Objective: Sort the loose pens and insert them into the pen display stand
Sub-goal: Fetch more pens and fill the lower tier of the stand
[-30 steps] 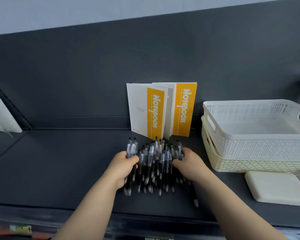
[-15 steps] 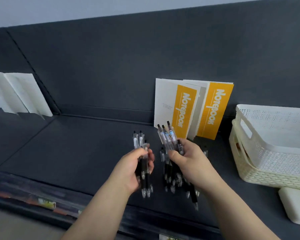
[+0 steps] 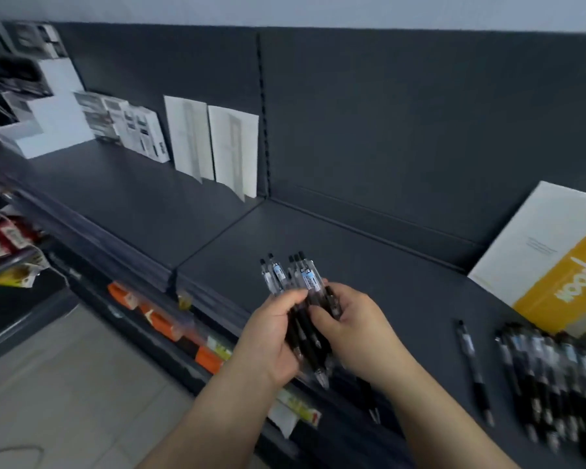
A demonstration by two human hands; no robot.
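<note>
A bundle of several black pens [image 3: 300, 282] with clear barrels is held above the front edge of the dark shelf [image 3: 369, 265]. My left hand [image 3: 271, 333] grips the bundle from the left, and my right hand [image 3: 356, 326] holds it from the right, fingers curled round the pens. Their clicker ends point up and away, their tips down. A pile of several loose pens [image 3: 548, 377] lies on the shelf at the right, with one single pen [image 3: 472, 367] lying apart beside it. No pen display stand is in view.
A yellow and white notebook [image 3: 548, 265] leans on the back panel at the right. White cards [image 3: 214, 143] and white boxes [image 3: 48, 113] stand on the left shelf section. Lower shelves with orange price tags [image 3: 170, 328] sit below, tiled floor beneath.
Both hands lifted pens off the pile and brought their two handfuls together into one bundle. The view swung left, so the notebook and pile now sit at the right edge.
</note>
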